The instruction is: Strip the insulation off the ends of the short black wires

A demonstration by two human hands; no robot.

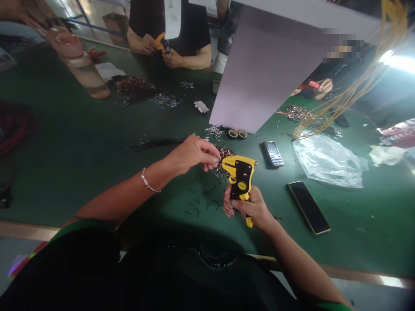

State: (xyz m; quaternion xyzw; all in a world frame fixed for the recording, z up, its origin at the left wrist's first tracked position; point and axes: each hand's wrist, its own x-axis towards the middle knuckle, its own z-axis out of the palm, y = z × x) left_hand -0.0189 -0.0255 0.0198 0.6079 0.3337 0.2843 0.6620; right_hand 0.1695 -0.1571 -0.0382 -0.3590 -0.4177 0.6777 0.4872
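- Left hand (191, 154) over green work mat (97, 142), silver bracelet (146, 181) on wrist; fingertips (210, 158) pressed together right at tuft of copper-ended wires (225, 152), pinch on strands too small to confirm
- Right hand (249, 207) wrapped around grip of yellow-and-black wire stripper (240, 177), closed firmly, tool upright, head just beside left fingertips
- Tuft on mat, directly behind stripper head, touching neither hand clearly
- Short black wire snippets (201, 198) scattered on mat below left wrist
- Bundle of black wires (158, 144) lying left of tuft; small pile of metal terminals (214, 131) just beyond
- Two small tape rolls (236, 134) at foot of grey upright panel (266, 73)
- Feature phone (273, 153) and black smartphone (308, 207) lying right of stripper, well apart from each other
- Clear plastic bag (329, 160) further right, under loose yellow wire bundle (350, 95)
- Across mat: co-worker's hands (142, 43) around second yellow stripper (162, 43)
- Near co-worker: pile of copper-ended wires (131, 84), blue-tipped terminals (165, 100), white cloth (201, 106)
- Beyond panel, right side: another person's hand (325, 86), separate from both sets above
- Far left: clear tumbler (86, 75), dark red cable coil (16, 125)
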